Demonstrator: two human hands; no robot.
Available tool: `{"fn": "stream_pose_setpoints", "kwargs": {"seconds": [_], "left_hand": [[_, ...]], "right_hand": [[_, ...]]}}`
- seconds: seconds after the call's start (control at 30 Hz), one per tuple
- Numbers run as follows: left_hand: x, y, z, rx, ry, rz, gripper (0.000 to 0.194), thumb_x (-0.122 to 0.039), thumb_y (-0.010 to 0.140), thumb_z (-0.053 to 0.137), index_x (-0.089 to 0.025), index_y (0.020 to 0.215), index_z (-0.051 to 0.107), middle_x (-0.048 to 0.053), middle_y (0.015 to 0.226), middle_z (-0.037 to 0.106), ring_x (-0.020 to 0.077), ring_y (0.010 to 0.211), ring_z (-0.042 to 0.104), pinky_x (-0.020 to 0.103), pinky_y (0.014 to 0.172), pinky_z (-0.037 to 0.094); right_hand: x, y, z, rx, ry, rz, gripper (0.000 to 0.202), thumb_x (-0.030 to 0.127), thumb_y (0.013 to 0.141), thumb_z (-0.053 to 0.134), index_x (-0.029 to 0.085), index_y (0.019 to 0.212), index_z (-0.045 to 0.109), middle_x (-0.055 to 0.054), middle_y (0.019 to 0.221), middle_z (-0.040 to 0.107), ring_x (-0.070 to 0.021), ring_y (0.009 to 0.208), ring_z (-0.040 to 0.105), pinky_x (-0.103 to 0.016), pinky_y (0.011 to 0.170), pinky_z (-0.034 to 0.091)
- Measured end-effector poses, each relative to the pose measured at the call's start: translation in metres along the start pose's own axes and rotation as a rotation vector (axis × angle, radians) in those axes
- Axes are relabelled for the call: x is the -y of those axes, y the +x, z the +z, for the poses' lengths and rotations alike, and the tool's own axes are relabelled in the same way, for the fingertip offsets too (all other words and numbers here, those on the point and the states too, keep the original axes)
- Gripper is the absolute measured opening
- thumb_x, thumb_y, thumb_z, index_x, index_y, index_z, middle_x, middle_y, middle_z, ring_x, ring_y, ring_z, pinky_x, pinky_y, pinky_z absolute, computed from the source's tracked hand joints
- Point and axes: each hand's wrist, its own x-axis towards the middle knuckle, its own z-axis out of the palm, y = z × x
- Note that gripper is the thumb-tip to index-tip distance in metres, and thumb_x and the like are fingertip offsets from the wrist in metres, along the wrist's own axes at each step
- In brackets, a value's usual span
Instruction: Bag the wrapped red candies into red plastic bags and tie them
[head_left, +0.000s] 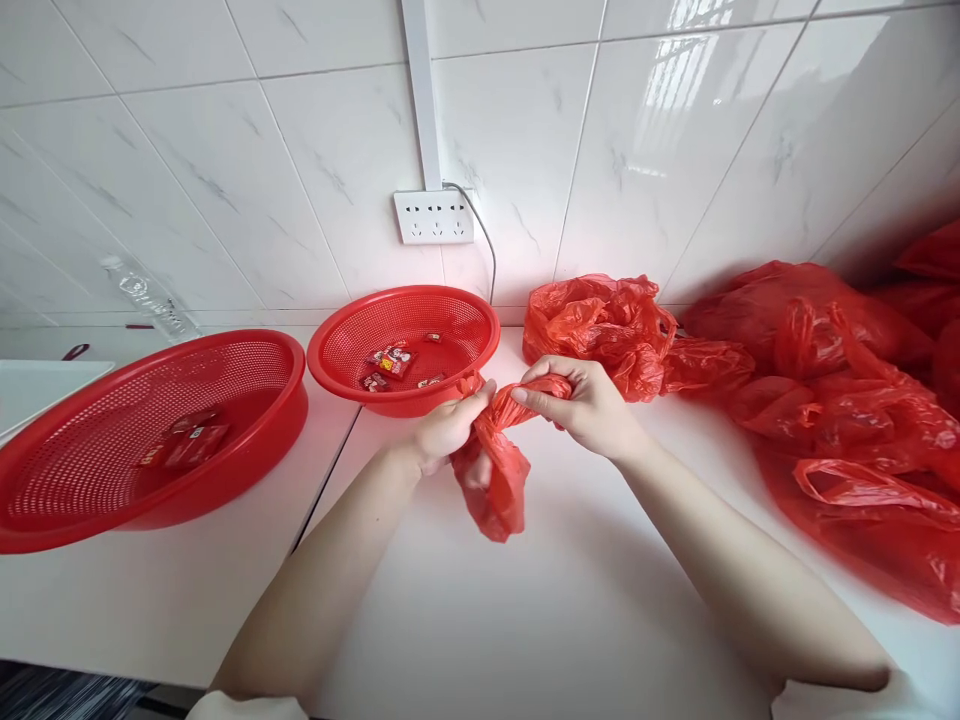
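Note:
A red plastic bag (496, 490) hangs twisted between my two hands, its lower part bunched above the white table. My left hand (450, 430) is closed round the bag's gathered neck on the left. On the right, my right hand (581, 400) pinches another twisted part of the bag between thumb and fingers. Just behind my left hand stands a red mesh basket (330, 375) with several small wrapped packets (394, 362) in it. What the held bag contains cannot be made out.
A larger red basket (281, 440) with dark red packets (196, 445) stands at the left, near a clear plastic bottle (154, 305). Crumpled red bags (600, 325) lie by the wall, and more red bags (847, 410) fill the right. A socket strip (435, 218) is on the tiled wall.

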Motion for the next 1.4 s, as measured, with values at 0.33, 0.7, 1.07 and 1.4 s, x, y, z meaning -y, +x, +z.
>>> {"fn": "stream_pose_setpoints", "kwargs": {"seconds": [0.33, 0.7, 1.07, 1.4], "left_hand": [[-0.003, 0.009, 0.001, -0.184, -0.309, 0.247, 0.04, -0.039, 0.09, 0.056, -0.019, 0.124, 0.059, 0.007, 0.094, 0.072, 0.0149, 0.069, 0.067, 0.03, 0.071, 0.054], [-0.01, -0.003, -0.003, -0.144, -0.107, 0.407, 0.056, -0.02, 0.08, 0.068, -0.025, 0.134, 0.05, 0.004, 0.095, 0.069, 0.0183, 0.092, 0.065, 0.038, 0.091, 0.046], [-0.019, -0.016, 0.005, 0.068, 0.142, 0.442, 0.053, -0.014, 0.077, 0.068, -0.026, 0.125, 0.051, 0.007, 0.111, 0.066, 0.0228, 0.104, 0.06, 0.035, 0.087, 0.044], [-0.009, -0.004, 0.011, -0.671, 0.744, 0.918, 0.019, -0.011, 0.077, 0.058, -0.024, 0.089, 0.064, 0.002, 0.093, 0.066, 0.0194, 0.091, 0.06, 0.031, 0.085, 0.044]], "right_hand": [[0.006, -0.011, 0.012, -0.148, -0.266, -0.218, 0.018, 0.008, 0.072, 0.061, 0.02, 0.077, 0.048, 0.002, 0.075, 0.054, -0.01, 0.064, 0.047, -0.024, 0.059, 0.041], [-0.002, -0.002, -0.003, -0.014, -0.122, -0.08, 0.019, 0.039, 0.089, 0.056, 0.022, 0.097, 0.057, -0.005, 0.103, 0.062, -0.0185, 0.093, 0.06, -0.034, 0.084, 0.05], [-0.021, 0.003, 0.007, 0.248, 0.199, -0.134, 0.034, 0.017, 0.085, 0.06, 0.022, 0.118, 0.053, -0.003, 0.094, 0.058, -0.0162, 0.089, 0.057, -0.035, 0.086, 0.046], [-0.005, -0.007, 0.017, 0.192, 0.099, -0.093, 0.056, 0.02, 0.086, 0.058, 0.024, 0.138, 0.037, -0.003, 0.091, 0.061, -0.0164, 0.084, 0.058, -0.035, 0.082, 0.048]]}}
